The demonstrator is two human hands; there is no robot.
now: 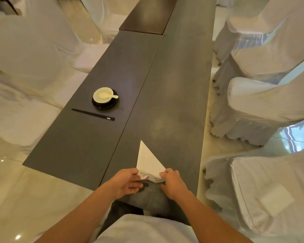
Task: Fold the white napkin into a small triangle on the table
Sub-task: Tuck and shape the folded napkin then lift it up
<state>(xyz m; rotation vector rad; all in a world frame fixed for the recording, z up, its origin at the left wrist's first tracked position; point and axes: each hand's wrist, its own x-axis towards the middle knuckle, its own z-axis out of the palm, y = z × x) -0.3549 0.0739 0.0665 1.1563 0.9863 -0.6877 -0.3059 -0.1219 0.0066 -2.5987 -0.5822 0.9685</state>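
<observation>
The white napkin lies on the dark grey table near its front edge, folded into a narrow triangle whose tip points away from me. My left hand pinches the napkin's near left corner between thumb and fingers. My right hand grips the near right corner, where the cloth bunches up. The near edge of the napkin is crumpled and partly hidden between my hands.
A white bowl with a spoon sits on a black saucer at the left of the table, with black chopsticks beside it. White-covered chairs line both sides. The floor is glossy tile.
</observation>
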